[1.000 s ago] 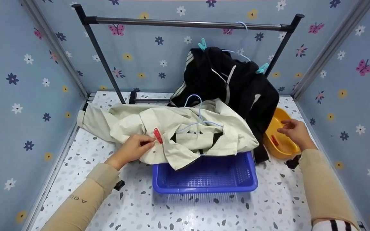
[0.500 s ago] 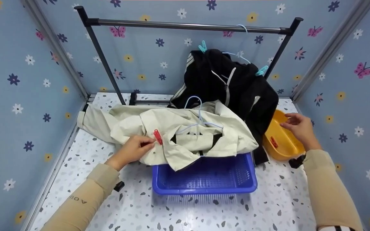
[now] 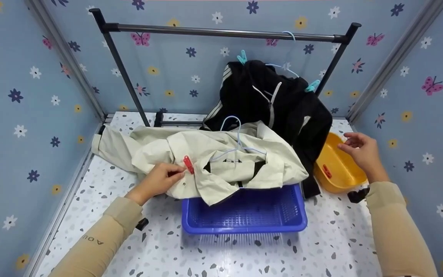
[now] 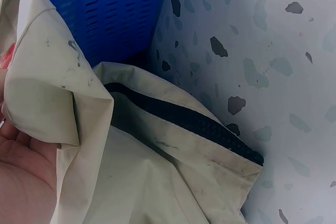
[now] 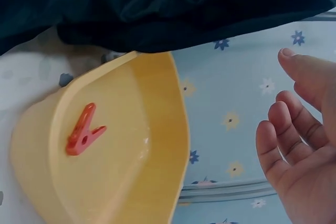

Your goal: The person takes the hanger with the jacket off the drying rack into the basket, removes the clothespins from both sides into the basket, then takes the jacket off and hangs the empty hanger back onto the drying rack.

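Note:
A cream jacket [image 3: 160, 144] lies over the back of the blue basket [image 3: 244, 229], with a light blue hanger [image 3: 238, 134] inside its collar. Fingers and thumb of my left hand [image 3: 158, 179] pinch the jacket's cloth beside a red clothespin [image 3: 189, 165] clipped there. In the left wrist view, the cream cloth hides most of those fingers. My right hand [image 3: 365, 156] is held over the right side of a yellow basin [image 3: 338, 185], its fingers loosely bent around nothing. Inside the basin lies another red clothespin [image 5: 84, 132], seen clearly in the right wrist view.
Behind, a dark metal clothes rack [image 3: 221, 31] spans the space. A black jacket [image 3: 240, 92] hangs from its right part on a hanger, with turquoise clothespins [image 3: 242, 57] at both shoulders. Flower-patterned walls [image 3: 25, 96] stand close on both sides; the floor [image 3: 160, 246] is speckled white.
My right hand has drifted a little right and up over the basin, and the basin has shifted slightly right. The left hand keeps its pinch on the jacket.

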Demonstrator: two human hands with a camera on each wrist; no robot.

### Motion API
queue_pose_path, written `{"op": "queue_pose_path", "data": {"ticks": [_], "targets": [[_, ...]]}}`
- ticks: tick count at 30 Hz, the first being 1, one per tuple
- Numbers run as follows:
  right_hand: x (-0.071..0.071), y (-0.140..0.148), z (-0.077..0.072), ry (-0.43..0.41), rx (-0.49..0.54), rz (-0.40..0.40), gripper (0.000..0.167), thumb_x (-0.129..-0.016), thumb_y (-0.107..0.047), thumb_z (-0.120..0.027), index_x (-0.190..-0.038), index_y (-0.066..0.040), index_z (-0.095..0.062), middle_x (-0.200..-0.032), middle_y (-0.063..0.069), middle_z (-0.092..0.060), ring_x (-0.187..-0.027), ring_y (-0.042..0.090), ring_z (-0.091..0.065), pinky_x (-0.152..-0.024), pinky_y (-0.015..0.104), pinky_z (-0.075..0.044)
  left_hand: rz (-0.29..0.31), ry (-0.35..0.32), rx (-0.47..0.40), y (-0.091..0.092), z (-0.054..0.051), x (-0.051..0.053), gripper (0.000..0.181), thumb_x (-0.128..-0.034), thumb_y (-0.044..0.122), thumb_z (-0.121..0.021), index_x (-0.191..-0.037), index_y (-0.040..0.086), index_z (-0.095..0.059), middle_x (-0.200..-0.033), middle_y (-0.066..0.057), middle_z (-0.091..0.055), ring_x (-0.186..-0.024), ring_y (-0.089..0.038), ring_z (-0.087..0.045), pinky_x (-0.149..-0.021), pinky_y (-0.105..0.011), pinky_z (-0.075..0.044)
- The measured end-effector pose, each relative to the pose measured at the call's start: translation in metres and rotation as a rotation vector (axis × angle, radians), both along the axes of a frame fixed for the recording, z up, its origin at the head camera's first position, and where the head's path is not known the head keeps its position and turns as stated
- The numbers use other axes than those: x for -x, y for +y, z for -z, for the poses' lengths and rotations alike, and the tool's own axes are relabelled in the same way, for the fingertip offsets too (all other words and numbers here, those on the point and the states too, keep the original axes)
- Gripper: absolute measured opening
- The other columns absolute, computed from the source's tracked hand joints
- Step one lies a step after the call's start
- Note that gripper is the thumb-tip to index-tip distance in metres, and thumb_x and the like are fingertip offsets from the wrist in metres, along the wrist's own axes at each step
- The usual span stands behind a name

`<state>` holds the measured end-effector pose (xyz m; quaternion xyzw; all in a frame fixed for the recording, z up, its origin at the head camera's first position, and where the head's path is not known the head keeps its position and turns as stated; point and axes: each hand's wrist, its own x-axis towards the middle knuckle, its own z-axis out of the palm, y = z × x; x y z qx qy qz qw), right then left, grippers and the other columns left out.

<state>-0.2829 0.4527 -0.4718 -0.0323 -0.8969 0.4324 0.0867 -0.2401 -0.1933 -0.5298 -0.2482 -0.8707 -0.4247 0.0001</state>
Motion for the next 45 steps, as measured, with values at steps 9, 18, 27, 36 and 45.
{"op": "queue_pose_path", "data": {"ticks": [9,18,27,36,45], "targets": [[-0.007,-0.010,-0.013,0.085,-0.006,-0.015,0.041,-0.100,-0.016,-0.080,-0.134,0.004,-0.067,-0.094,-0.013,-0.062,-0.087,0.007,-0.058,-0.078,0.007,-0.053,-0.025,-0.003,0.023,0.000,0.001,-0.001,0.019,-0.1019,0.006,-0.072,-0.116,0.002,-0.083,-0.112,-0.014,-0.083,-0.098,-0.025,-0.075,-0.087,-0.032,-0.058],[-0.014,-0.023,-0.025,0.165,0.023,-0.063,0.034,-0.099,-0.008,-0.080,-0.130,0.004,-0.070,-0.093,-0.014,-0.064,-0.084,0.004,-0.059,-0.078,0.006,-0.053,-0.027,-0.014,0.026,0.001,0.000,-0.001,0.017,-0.1017,0.005,-0.072,-0.114,0.001,-0.084,-0.109,-0.014,-0.083,-0.099,-0.024,-0.073,-0.089,-0.036,-0.058],[-0.023,-0.039,-0.037,0.176,-0.002,-0.094,0.038,-0.101,-0.008,-0.077,-0.135,0.006,-0.067,-0.102,-0.005,-0.066,-0.089,0.005,-0.059,-0.084,0.005,-0.052,-0.030,-0.017,0.023,0.002,0.000,-0.002,0.017,-0.1013,0.005,-0.073,-0.114,0.001,-0.083,-0.108,-0.014,-0.083,-0.097,-0.024,-0.072,-0.088,-0.035,-0.058],[-0.023,-0.055,-0.045,0.226,0.003,-0.132,0.034,-0.099,-0.005,-0.079,-0.130,0.006,-0.071,-0.098,-0.006,-0.065,-0.085,0.003,-0.061,-0.081,0.007,-0.054,-0.031,-0.023,0.031,0.001,0.000,-0.002,0.019,-0.1020,0.006,-0.072,-0.116,0.001,-0.083,-0.112,-0.016,-0.083,-0.101,-0.028,-0.075,-0.090,-0.039,-0.059],[-0.025,-0.072,-0.049,0.275,-0.029,-0.197,0.034,-0.096,0.002,-0.080,-0.128,0.007,-0.072,-0.101,0.015,-0.067,-0.082,-0.001,-0.060,-0.079,0.005,-0.052,-0.033,-0.031,0.020,0.001,0.001,-0.002,0.018,-0.1022,0.006,-0.072,-0.116,0.001,-0.083,-0.112,-0.015,-0.083,-0.101,-0.027,-0.074,-0.090,-0.036,-0.059]]}}
